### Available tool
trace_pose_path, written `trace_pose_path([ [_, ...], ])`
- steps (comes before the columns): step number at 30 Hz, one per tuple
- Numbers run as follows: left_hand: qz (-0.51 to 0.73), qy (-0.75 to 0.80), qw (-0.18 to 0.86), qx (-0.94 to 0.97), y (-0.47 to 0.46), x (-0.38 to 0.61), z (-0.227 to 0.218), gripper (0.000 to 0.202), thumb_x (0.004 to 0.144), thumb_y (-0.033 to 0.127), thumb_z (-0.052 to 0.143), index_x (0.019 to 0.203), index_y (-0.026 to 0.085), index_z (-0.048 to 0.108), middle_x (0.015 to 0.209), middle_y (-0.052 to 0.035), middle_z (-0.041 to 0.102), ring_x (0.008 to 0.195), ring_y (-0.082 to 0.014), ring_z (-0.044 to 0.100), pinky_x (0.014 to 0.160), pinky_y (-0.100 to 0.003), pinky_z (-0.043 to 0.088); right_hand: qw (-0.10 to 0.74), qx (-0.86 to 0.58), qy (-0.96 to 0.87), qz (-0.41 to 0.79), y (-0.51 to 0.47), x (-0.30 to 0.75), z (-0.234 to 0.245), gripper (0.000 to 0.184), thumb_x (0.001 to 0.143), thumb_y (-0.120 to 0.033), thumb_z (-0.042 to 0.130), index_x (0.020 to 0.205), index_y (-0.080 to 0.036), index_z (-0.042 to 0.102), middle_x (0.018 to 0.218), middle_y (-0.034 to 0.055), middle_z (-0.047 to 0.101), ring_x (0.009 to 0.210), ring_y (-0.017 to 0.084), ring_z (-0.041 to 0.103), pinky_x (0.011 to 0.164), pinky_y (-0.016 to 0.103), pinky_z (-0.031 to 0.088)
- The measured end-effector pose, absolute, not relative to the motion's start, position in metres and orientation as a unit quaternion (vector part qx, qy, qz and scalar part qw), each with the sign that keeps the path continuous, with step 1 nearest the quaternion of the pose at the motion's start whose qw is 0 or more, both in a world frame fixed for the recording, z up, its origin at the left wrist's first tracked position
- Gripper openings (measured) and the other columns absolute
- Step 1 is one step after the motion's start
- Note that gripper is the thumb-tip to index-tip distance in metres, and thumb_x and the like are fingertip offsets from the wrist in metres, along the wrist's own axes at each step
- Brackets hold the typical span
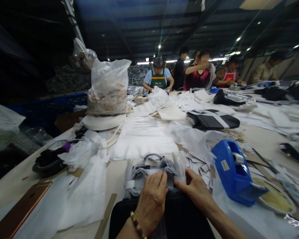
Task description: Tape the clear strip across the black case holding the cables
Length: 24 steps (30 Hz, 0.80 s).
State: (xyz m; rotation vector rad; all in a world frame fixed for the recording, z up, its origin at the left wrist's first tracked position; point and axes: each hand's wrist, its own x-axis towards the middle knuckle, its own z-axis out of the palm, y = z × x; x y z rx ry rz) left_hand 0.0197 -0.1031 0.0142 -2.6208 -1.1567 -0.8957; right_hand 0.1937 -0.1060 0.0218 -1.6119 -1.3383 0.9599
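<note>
My left hand [152, 199] and my right hand [194, 187] sit side by side at the near edge of the table. Both have their fingers closed on a grey bundle of cord wrapped in white bands [149, 172], which lies on top of a black bag [174, 215]. The left wrist wears a bead bracelet. A white handle piece [178, 164] sticks up just above my right fingers. The blue tape dispenser [235, 171] stands close to the right of my right hand.
White fabric sheets [143, 139] and paper scraps cover the table. A clear plastic bag of scraps [109, 88] stands at the back left. A phone [22, 209] lies near left, a black-and-white bag [213, 120] further back. Several people work at the far end.
</note>
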Motion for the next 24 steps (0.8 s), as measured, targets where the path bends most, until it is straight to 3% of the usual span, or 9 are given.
trace_pose_path([
  [4,-0.273,-0.418,-0.008,-0.866,-0.092,0.028,0.007,0.018,0.080,0.008,0.048,0.090,0.014,0.061,0.108,-0.0122,0.060,0.097,-0.0237,0.059,0.082,-0.040,0.054,0.424,-0.612,-0.507,0.435,-0.105,0.195,0.018,0.034,0.064,-0.043,0.061,0.084,-0.016,0.057,0.069,0.0002,0.062,0.065,0.017,0.056,0.060,0.025,0.043],
  [7,-0.266,-0.424,-0.010,-0.866,-0.091,0.026,0.004,0.017,0.081,0.008,0.049,0.091,0.014,0.061,0.109,-0.0136,0.060,0.096,-0.0245,0.060,0.082,-0.042,0.054,0.414,-0.615,-0.508,0.438,-0.101,0.197,0.014,0.033,0.065,-0.046,0.062,0.078,-0.016,0.059,0.062,-0.0018,0.059,0.059,0.015,0.053,0.054,0.024,0.040],
  [11,-0.264,-0.421,0.006,-0.868,-0.094,0.028,0.000,0.017,0.081,0.007,0.048,0.092,0.012,0.060,0.111,-0.0152,0.058,0.097,-0.0248,0.059,0.083,-0.041,0.054,0.407,-0.621,-0.526,0.415,-0.096,0.197,0.009,0.031,0.064,-0.045,0.064,0.075,-0.016,0.062,0.065,-0.0006,0.060,0.064,0.017,0.054,0.058,0.025,0.041],
  [14,-0.270,-0.407,0.026,-0.872,-0.095,0.027,0.001,0.023,0.084,0.007,0.043,0.101,0.012,0.058,0.112,-0.0152,0.057,0.100,-0.0233,0.058,0.084,-0.038,0.053,0.406,-0.625,-0.533,0.401,-0.103,0.200,0.009,0.037,0.065,-0.048,0.062,0.084,-0.016,0.063,0.069,0.0003,0.061,0.069,0.018,0.056,0.064,0.027,0.043],
  [18,-0.295,-0.376,0.068,-0.876,-0.105,0.004,0.014,0.039,0.087,0.011,0.039,0.125,0.014,0.043,0.120,-0.0143,0.052,0.113,-0.0212,0.051,0.092,-0.036,0.049,0.415,-0.646,-0.515,0.381,-0.135,0.210,0.010,0.056,0.072,-0.056,0.049,0.109,-0.014,0.055,0.082,0.0047,0.061,0.079,0.021,0.058,0.071,0.031,0.045],
  [21,-0.342,-0.436,0.106,-0.826,-0.120,-0.034,0.016,0.037,0.087,0.024,0.043,0.124,0.020,0.045,0.123,-0.0120,0.051,0.116,-0.0254,0.048,0.095,-0.046,0.046,0.423,-0.647,-0.492,0.401,-0.164,0.213,0.007,0.059,0.074,-0.058,0.047,0.113,-0.014,0.052,0.095,0.0083,0.061,0.091,0.024,0.057,0.078,0.032,0.045],
  [24,-0.399,-0.597,-0.077,-0.692,-0.130,-0.077,0.001,0.060,0.074,0.055,0.052,0.117,0.013,0.049,0.115,-0.0155,0.056,0.108,-0.0319,0.054,0.095,-0.053,0.044,0.437,-0.608,-0.487,0.450,-0.182,0.210,0.001,0.052,0.074,-0.055,0.053,0.109,-0.016,0.053,0.101,0.0078,0.062,0.098,0.024,0.057,0.085,0.032,0.044],
])
